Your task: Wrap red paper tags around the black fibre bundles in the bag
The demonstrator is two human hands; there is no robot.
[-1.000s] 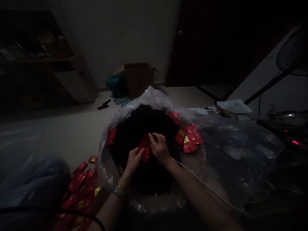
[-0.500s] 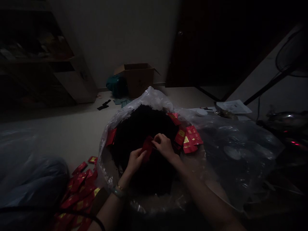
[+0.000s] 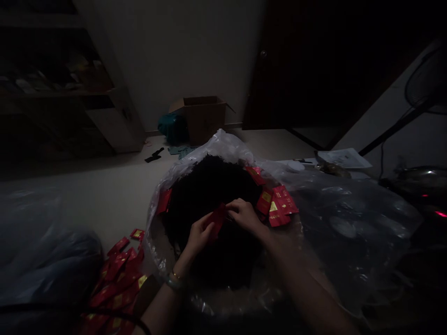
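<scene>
The room is dim. My left hand [image 3: 198,235] and my right hand [image 3: 246,215] both pinch one small red packet [image 3: 218,219] above a dark heap of loose material [image 3: 209,195] lying in an open clear plastic bag [image 3: 223,144]. The left fingers grip the packet's lower left edge, the right fingers its upper right edge. More red packets [image 3: 277,204] lie on the bag's right rim, and one [image 3: 163,200] sticks up at its left rim. A bracelet shows on my left wrist.
A pile of red packets [image 3: 118,274] lies on the floor at lower left beside a bluish plastic bag [image 3: 45,260]. A cardboard box [image 3: 204,116] and a shelf unit [image 3: 70,102] stand at the back wall. Papers [image 3: 344,158], a fan [image 3: 426,83] and a metal pot [image 3: 419,179] are at right.
Both hands stayed on the red packet and shifted slightly right; the packet looks more tilted and narrower now. The view tipped a little downward.
</scene>
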